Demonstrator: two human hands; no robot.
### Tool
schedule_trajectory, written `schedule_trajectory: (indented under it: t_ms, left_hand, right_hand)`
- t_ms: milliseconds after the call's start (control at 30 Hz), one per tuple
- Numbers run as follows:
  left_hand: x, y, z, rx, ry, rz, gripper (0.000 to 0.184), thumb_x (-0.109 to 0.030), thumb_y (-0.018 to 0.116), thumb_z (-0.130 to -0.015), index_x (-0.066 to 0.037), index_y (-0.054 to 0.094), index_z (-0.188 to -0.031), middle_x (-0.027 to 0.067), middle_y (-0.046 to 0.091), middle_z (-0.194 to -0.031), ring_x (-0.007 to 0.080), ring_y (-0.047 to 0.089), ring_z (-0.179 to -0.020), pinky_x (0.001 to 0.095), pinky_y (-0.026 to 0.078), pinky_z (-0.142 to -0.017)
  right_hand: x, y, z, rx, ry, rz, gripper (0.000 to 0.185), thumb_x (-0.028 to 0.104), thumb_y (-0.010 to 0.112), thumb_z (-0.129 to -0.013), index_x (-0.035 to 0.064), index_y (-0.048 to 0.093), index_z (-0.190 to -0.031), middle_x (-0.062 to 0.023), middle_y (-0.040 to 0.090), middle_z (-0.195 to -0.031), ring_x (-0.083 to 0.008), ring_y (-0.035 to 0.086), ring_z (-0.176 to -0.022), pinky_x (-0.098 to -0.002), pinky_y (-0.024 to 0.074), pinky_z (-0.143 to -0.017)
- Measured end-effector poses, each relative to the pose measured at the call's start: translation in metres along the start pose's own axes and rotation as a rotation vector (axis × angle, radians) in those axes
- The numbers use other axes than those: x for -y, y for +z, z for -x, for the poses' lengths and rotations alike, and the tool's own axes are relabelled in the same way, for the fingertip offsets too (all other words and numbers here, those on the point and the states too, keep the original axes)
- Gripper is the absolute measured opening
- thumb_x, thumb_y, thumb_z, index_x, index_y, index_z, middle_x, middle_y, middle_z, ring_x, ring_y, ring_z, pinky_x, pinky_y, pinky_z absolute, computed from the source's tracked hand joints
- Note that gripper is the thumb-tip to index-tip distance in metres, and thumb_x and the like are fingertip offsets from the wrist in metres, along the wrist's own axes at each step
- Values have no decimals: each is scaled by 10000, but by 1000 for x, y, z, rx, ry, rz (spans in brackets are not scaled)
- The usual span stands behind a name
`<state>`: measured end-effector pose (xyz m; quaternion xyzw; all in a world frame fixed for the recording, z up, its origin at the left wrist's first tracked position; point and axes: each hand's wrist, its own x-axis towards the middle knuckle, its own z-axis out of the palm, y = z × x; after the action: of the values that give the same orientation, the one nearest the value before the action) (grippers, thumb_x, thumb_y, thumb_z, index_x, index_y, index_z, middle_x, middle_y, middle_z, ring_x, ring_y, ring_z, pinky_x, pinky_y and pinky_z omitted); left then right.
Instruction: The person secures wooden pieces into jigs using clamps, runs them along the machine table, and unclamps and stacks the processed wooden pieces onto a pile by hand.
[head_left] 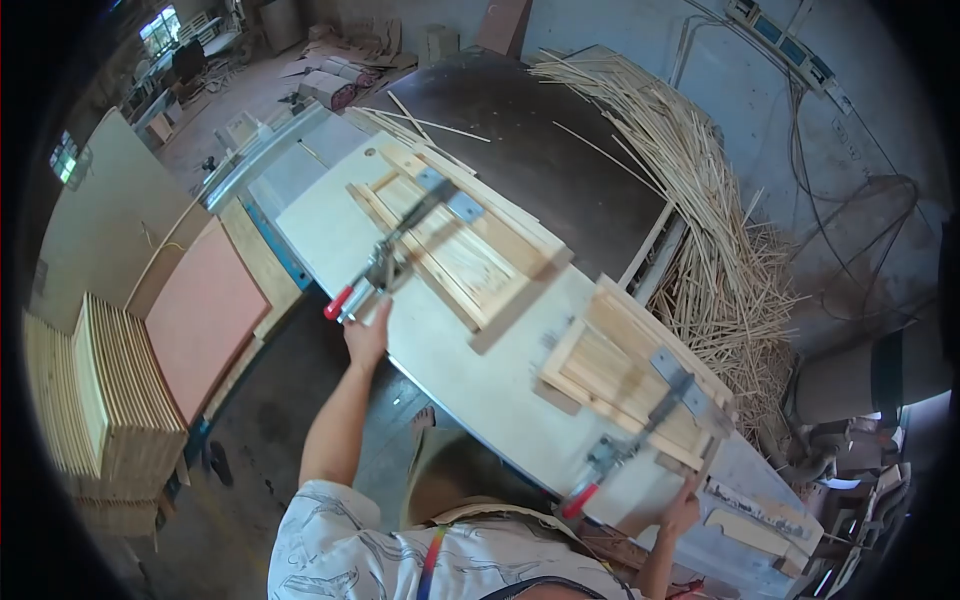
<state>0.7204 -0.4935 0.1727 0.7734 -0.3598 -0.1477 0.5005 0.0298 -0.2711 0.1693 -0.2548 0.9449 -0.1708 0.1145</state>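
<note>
Left hand [367,335] and right hand [682,512]: both bare. Shirt [395,562], nearer the body than the left hand: white ground, grey line-drawn figures, motif indistinct. Left sleeve [325,520], behind the left hand: short, same print. Strap [431,562] on the shirt front, crosswise between the hands: narrow, yellow-orange, turning dark blue lower down. Legwear [445,478], nearer the left hand than the right: brownish, cut unclear.

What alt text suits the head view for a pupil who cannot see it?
A person's left hand is at a red-handled grey metal clamp over a pale rectangular wooden frame; the right hand is at the end of a second such frame. Both lie on a long white board, a heap of thin wooden strips beyond.
</note>
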Motion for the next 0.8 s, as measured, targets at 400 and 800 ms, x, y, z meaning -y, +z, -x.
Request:
schedule_trajectory:
  t_ms: [400, 800]
  left_hand:
    - [-6, 45, 398, 147, -398, 315, 436, -432, 631, -1072, -15, 579, -1188, 49, 615, -801, 111, 546, -574, 284, 456, -498]
    - [-218, 234, 723, -175, -528, -173, 914, -553, 686, -956, 142, 376, -1462, 375, 516, -1440, 505, 515, -1355, 523, 423, -1149]
  right_hand:
    - [-55, -82, -71, 474, -692, -67, 607, 566, 596, -1000, -16, 770, -1032, -276, 757, -983, -443, 734, -970, -518, 560, -862]
    - [-355, -330, -253, 872, -1109, -479, 453, 193, 771, -957, 4, 673, -1356, -135, 758, -964, -162, 698, -850, -334, 570, -810]
